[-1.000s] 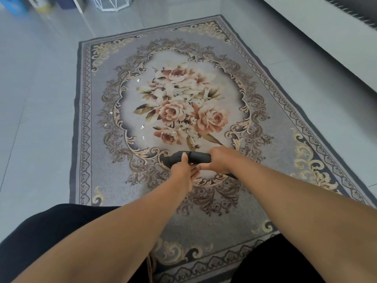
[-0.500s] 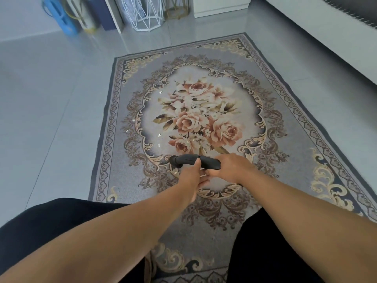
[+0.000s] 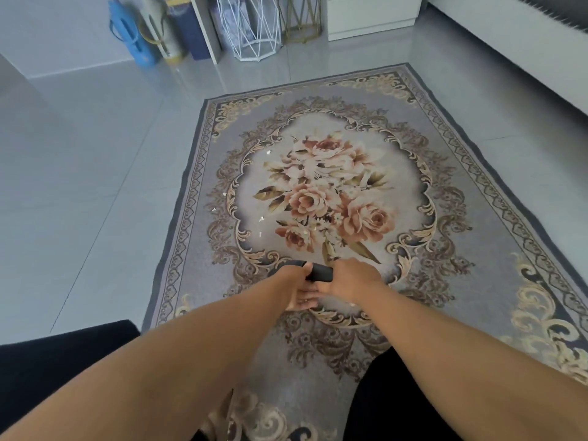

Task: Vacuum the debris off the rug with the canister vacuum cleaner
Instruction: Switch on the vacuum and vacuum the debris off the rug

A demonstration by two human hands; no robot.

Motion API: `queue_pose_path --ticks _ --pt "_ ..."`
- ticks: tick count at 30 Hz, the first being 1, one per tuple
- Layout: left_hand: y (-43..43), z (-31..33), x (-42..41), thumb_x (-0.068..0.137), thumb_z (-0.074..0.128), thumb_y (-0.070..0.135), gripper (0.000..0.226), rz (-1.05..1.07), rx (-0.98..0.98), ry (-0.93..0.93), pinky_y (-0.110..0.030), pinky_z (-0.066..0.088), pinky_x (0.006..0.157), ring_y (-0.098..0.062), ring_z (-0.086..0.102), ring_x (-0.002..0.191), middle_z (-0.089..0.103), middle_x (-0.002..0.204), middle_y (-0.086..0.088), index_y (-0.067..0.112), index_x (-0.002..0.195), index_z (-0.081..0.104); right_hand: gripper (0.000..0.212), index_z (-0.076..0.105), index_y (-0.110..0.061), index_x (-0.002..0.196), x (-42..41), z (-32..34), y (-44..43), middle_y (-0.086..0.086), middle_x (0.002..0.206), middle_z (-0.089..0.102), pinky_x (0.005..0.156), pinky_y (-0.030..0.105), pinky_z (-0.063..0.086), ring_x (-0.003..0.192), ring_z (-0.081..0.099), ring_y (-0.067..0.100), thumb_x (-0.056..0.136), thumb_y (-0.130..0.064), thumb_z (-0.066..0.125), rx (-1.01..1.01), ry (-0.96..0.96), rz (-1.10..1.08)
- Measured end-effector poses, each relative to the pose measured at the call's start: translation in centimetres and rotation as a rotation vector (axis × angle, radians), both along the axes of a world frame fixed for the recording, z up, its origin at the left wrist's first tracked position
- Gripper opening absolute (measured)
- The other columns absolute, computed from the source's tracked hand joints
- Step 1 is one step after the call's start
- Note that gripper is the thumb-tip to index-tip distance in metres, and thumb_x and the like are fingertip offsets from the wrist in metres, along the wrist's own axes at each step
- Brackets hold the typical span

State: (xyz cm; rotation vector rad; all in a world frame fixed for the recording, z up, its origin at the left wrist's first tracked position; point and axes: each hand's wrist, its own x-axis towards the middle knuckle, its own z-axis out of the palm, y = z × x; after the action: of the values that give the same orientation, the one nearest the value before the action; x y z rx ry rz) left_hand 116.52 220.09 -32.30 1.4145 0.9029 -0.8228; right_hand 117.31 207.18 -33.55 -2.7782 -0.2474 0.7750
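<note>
A grey floral rug (image 3: 477,192) lies on the tiled floor. Small pale scraps of debris (image 3: 261,219) are scattered on its left half, around the rose pattern. Both hands hold a black vacuum handle (image 3: 319,271) low over the rug's near middle. My left hand (image 3: 294,288) wraps its left part, my right hand (image 3: 350,280) grips its right end. The hose, the nozzle and the canister are hidden from view.
At the far wall stand a blue bag (image 3: 133,36), a white wire basket (image 3: 251,27), a gold wire stand (image 3: 299,20) and a white cabinet (image 3: 372,14). A white sofa base (image 3: 509,52) runs along the right. Grey tiles (image 3: 79,186) surround the rug. My dark-clad legs (image 3: 57,361) fill the bottom.
The view has tilted up and shifted, bringing the far wall's objects into sight. My left hand has closed further over the handle; both hands stay on it.
</note>
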Motion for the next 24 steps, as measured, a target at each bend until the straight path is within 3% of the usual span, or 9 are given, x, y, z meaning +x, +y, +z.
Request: queue_pose_path --ticks 2,6,10,13,17,19,22,24 --pt "1.2 -0.5 0.9 0.1 0.045 0.043 0.04 -0.07 -0.023 0.023 -0.034 0.051 0.082 -0.02 0.069 0.083 0.073 0.08 -0.007 0.007 0.115 0.056 0.051 0.053 -0.019 0.093 0.8 -0.6 -0.3 0.001 0.083 0.058 0.063 0.032 0.045 0.075 0.058 0.023 0.084 -0.069 0.052 0.007 -0.009 0.016" --pt "2.2 -1.3 3.3 0.098 0.051 0.039 0.036 -0.078 -0.129 0.004 -0.031 0.05 0.075 -0.018 0.07 0.07 0.066 0.091 -0.009 0.005 0.104 0.058 0.047 0.058 -0.021 0.096 2.6 -1.5 -0.7 0.003 0.095 0.067 0.06 0.031 0.043 0.077 0.059 0.022 0.085 -0.067 0.053 0.056 -0.087 0.014" --pt "2.8 -0.9 6.3 0.094 0.061 0.03 0.037 0.009 -0.15 -0.077 -0.036 0.053 0.08 -0.022 0.063 0.083 0.064 0.091 -0.011 0.003 0.118 0.052 0.046 0.058 -0.02 0.09 4.9 -1.2 0.4 0.002 0.082 0.063 0.054 0.029 0.04 0.07 0.058 0.021 0.085 -0.065 0.055 0.09 -0.125 -0.088" --pt "4.8 0.3 8.8 0.094 0.059 0.035 0.036 -0.13 -0.176 -0.057 -0.035 0.054 0.079 -0.022 0.068 0.092 0.072 0.098 -0.012 0.008 0.117 0.054 0.042 0.05 -0.023 0.079 7.0 -0.4 1.0 -0.002 0.072 0.057 0.053 0.029 0.039 0.066 0.058 0.019 0.085 -0.064 0.055 0.117 -0.082 -0.082" --pt "7.0 0.4 10.1 0.09 0.06 0.046 0.052 -0.234 -0.19 -0.09 -0.029 0.055 0.074 -0.02 0.07 0.098 0.073 0.107 -0.013 0.005 0.123 0.057 0.049 0.056 -0.021 0.083 8.9 -0.1 1.9 -0.003 0.072 0.058 0.055 0.03 0.041 0.064 0.057 0.015 0.081 -0.07 0.056 0.156 -0.097 -0.082" --pt "6.6 -0.6 9.4 0.091 0.059 0.048 0.053 -0.132 -0.175 -0.145 -0.028 0.054 0.071 -0.022 0.07 0.097 0.073 0.107 -0.013 0.003 0.121 0.058 0.05 0.058 -0.023 0.084 9.2 -0.2 2.3 -0.004 0.072 0.059 0.055 0.029 0.042 0.064 0.058 0.014 0.079 -0.073 0.055 0.146 -0.099 -0.077" --pt "5.5 -3.4 8.3 0.094 0.055 0.047 0.049 0.12 -0.112 -0.243 -0.027 0.054 0.062 -0.021 0.071 0.079 0.074 0.093 -0.01 0.007 0.122 0.057 0.056 0.059 -0.025 0.083 9.5 -1.3 4.2 -0.006 0.072 0.06 0.054 0.028 0.043 0.064 0.058 0.013 0.078 -0.079 0.048 0.083 -0.112 -0.053" --pt "4.6 -4.3 8.1 0.097 0.048 0.047 0.048 0.208 -0.07 -0.271 -0.028 0.055 0.063 -0.019 0.069 0.073 0.073 0.095 -0.01 0.006 0.121 0.058 0.056 0.06 -0.025 0.084 9.6 -1.5 5.2 -0.006 0.072 0.061 0.053 0.027 0.042 0.064 0.059 0.012 0.079 -0.078 0.044 0.057 -0.104 -0.055"
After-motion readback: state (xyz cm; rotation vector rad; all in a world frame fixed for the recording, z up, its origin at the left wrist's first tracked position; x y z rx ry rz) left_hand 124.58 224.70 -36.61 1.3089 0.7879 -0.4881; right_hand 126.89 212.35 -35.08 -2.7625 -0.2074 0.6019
